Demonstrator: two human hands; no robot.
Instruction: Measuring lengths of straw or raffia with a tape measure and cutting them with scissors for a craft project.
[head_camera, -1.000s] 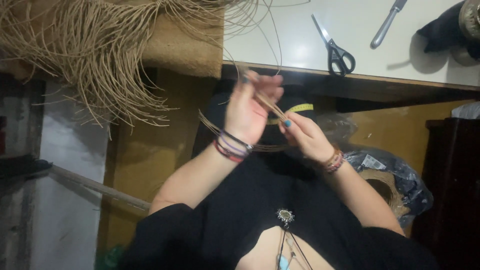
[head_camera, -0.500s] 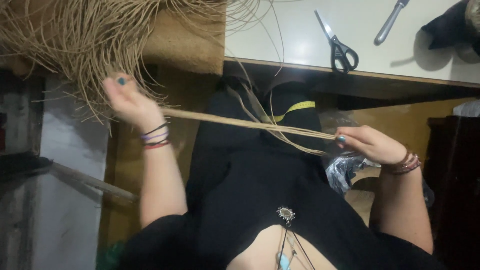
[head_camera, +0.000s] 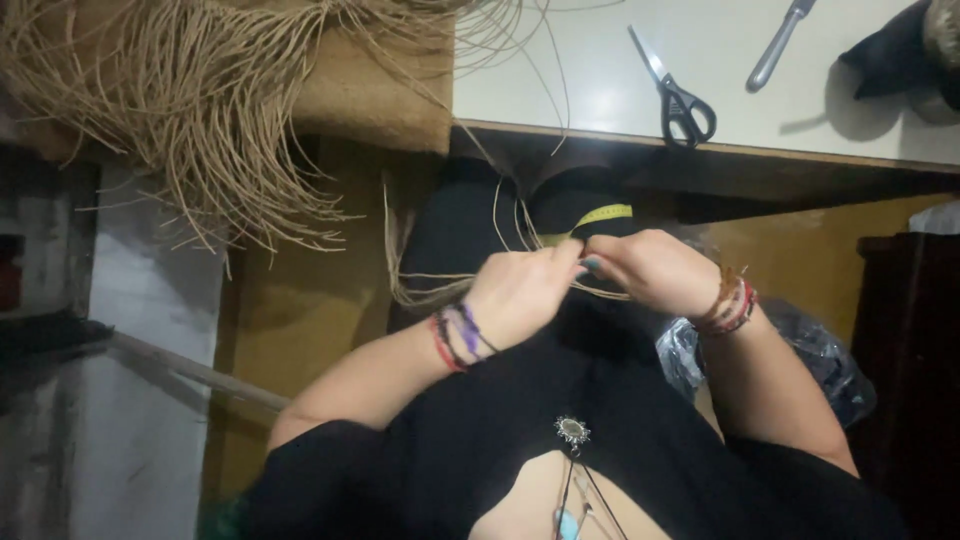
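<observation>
Fibre bundle (head_camera: 200, 110): tan strands hang off the tabletop (head_camera: 600, 90) edge, tips pointing down and outward.
Left hand (head_camera: 520, 295): closed, pinching the straw strands (head_camera: 430, 285) over the lap.
Straw strands: long axis roughly side to side, loose ends trailing leftward.
Right hand (head_camera: 650, 270): closed on the same strands, fingertips meeting the left.
Measuring tape (head_camera: 600, 217): yellow, just above the hands.
Scissors (head_camera: 675, 85): on the tabletop, blades pointing up-left.

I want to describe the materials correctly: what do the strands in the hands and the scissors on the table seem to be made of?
Strands: likely dried plant fibre or paper cord; tan, matte, thin and stiff-curving.
Scissors: blades look like polished metal, pale and shiny; handles look like black plastic, smooth and dark.
</observation>
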